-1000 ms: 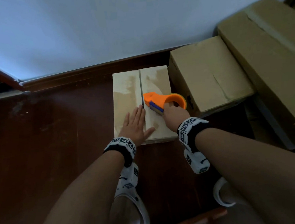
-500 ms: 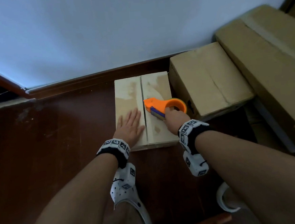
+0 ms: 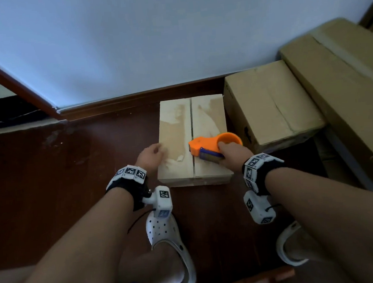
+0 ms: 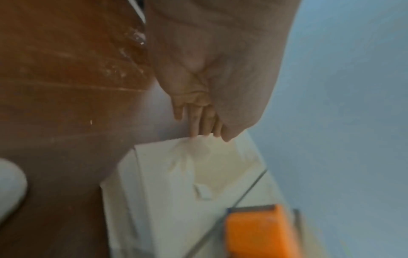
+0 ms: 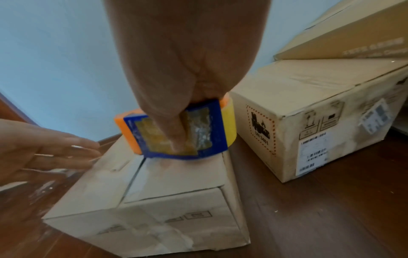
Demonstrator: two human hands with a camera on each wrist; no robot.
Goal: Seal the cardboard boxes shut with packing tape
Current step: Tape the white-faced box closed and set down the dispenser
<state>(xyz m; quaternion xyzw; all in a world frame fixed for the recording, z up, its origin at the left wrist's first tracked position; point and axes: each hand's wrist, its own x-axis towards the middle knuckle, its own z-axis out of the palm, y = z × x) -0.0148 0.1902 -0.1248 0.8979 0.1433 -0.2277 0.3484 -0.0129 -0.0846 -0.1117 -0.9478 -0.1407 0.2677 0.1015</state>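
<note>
Head view: long box [image 3: 342, 89] far right of both hands, brown box [image 3: 270, 110] just right of the right hand [image 3: 234, 154], small box [image 3: 173, 129] under both, flaps closed, seam untaped. Right hand curled round the orange dispenser [image 3: 212, 143], pressing it on the seam. Left hand [image 3: 149, 158] open, fingertips at the small box's left edge. Clogs [image 3: 166, 239] nearer, on the dark floor [image 3: 72, 172].
</note>
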